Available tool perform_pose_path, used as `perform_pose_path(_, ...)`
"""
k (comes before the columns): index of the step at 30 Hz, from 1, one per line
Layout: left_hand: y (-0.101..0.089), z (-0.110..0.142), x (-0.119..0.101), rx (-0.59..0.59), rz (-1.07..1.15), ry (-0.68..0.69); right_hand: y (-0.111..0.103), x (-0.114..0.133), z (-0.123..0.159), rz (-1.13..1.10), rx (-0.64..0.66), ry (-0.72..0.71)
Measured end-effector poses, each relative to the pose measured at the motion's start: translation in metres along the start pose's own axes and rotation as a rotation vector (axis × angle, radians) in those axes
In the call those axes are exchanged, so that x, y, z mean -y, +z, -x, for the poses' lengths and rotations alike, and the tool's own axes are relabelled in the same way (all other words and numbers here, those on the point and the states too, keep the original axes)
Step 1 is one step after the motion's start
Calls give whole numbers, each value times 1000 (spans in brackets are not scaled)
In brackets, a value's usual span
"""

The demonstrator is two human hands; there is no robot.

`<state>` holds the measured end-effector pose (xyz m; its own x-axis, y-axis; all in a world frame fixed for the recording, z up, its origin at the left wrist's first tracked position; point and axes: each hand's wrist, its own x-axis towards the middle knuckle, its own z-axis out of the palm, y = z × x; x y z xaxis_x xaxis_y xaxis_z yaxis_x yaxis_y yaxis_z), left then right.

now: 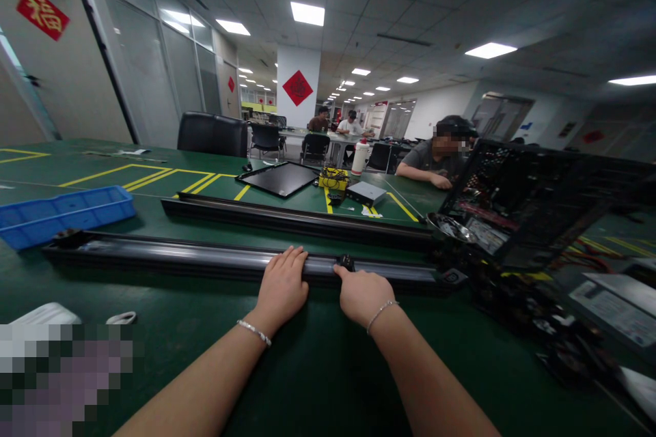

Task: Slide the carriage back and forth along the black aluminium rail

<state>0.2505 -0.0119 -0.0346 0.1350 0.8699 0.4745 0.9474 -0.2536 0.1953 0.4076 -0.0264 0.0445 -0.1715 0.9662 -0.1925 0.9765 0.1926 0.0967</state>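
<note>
A long black trough-shaped housing (199,261) with a shiny grey inner strip lies across the table in front of me. My left hand (281,280) rests on it near the middle, palm down and fingers stretched out flat. Just to the right, my right hand (365,293) is curled, its index finger pointing left against the strip. A small black part (346,261) sticks up right behind that hand. Whether the curled fingers grip this part or something else is hidden. Behind the housing lies a second long black rail (302,220), apart from both hands.
A blue plastic tray (66,212) stands at left. At right are an open computer case (543,198), tangled cables and a power supply (620,304). Farther back are a black panel (281,179), a grey drive box (365,192), a bottle (359,157) and a seated person (435,160).
</note>
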Motion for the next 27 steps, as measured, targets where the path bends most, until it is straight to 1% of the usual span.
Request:
perform_pose_path(4, 1, 0, 0, 2, -5, -7, -1, 0, -1, -4, 19, 8)
perform_pose_path(13, 1, 0, 0, -5, -5, -3, 1, -1, -4, 0, 11, 9)
perform_pose_path(21, 0, 0, 0, 6, -2, -2, 1, 1, -2, 3, -23, 23)
perform_pose_path(27, 1, 0, 0, 10, -8, -2, 0, 0, -2, 1, -4, 32)
